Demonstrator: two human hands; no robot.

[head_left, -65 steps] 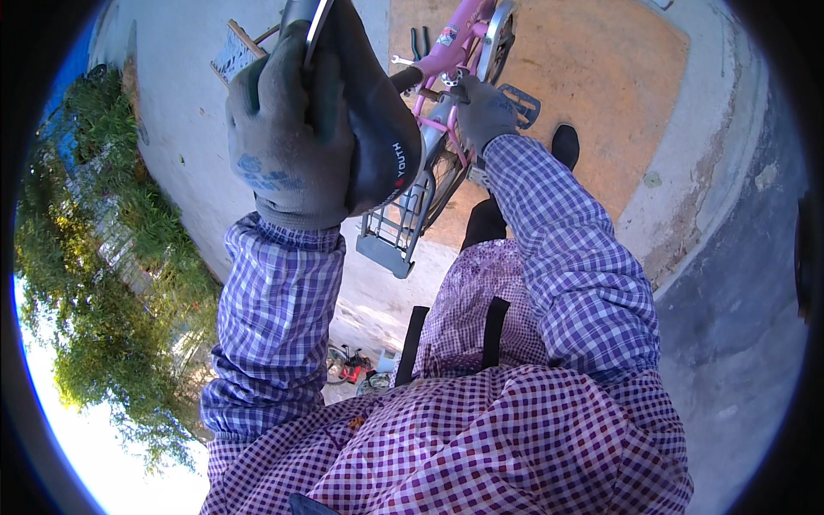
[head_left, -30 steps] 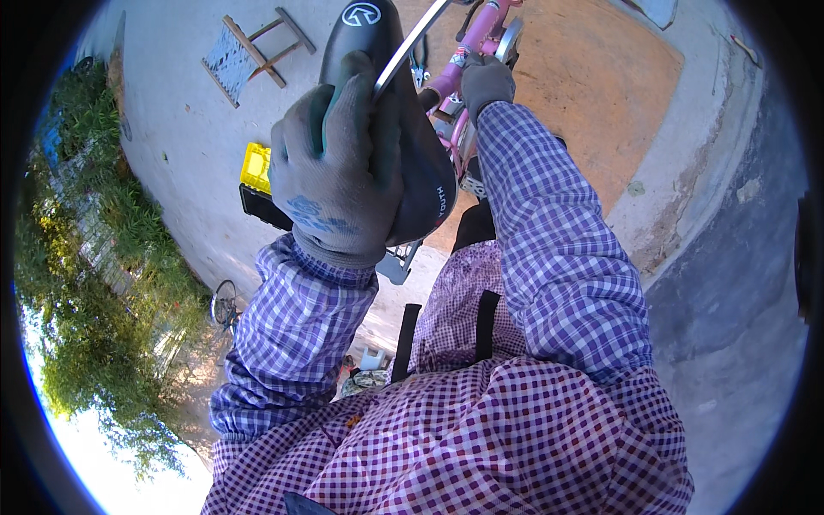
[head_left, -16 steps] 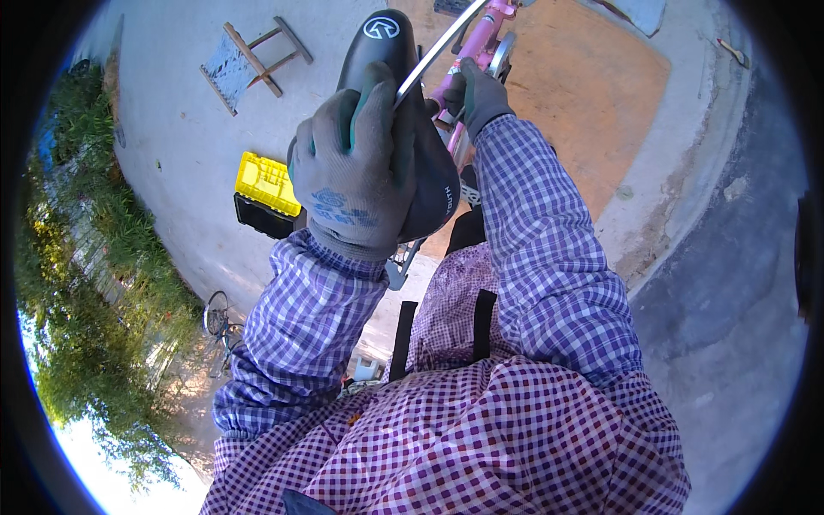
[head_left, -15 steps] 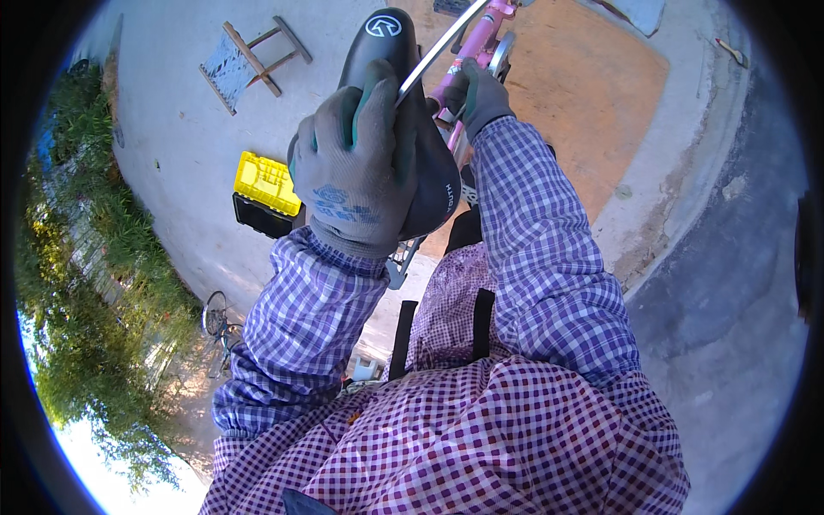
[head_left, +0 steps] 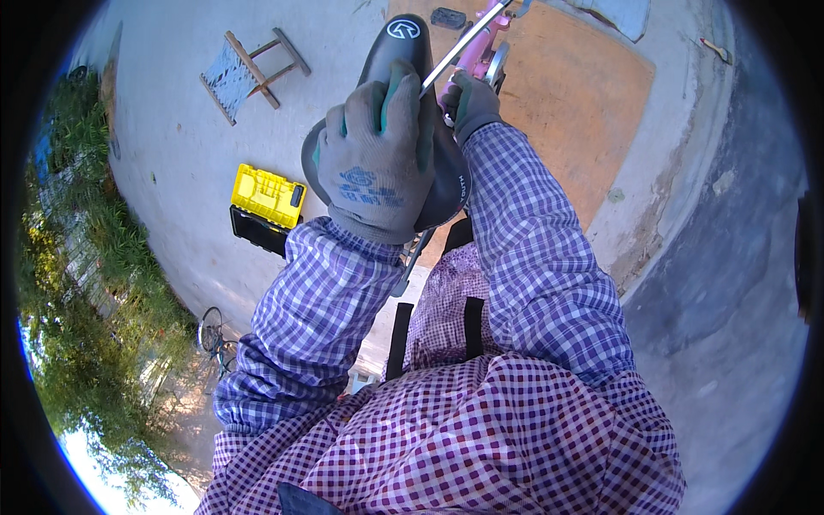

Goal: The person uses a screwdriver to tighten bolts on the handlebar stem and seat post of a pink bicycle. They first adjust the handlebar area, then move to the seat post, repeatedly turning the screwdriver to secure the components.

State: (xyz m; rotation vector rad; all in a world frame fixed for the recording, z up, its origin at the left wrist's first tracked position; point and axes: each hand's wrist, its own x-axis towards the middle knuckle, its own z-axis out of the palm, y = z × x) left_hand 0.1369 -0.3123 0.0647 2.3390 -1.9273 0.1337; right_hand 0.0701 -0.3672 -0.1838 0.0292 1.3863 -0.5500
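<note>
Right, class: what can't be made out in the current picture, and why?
All in the head view:
Middle of the black saddle: covered by the left hand.
Lower end of the silver bar: hidden by that same hand.
What the right hand holds, if anything: hidden by the hand itself.
Far end of the pink bicycle: cut off by the top edge.

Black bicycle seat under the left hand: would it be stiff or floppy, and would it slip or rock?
The black bicycle seat probably feels stiff: its nose juts straight past the gloved left hand without sagging. Its smooth, faintly glossy cover may be a little slippery. Laid top-down, it could rock, since the top looks rounded.
</note>
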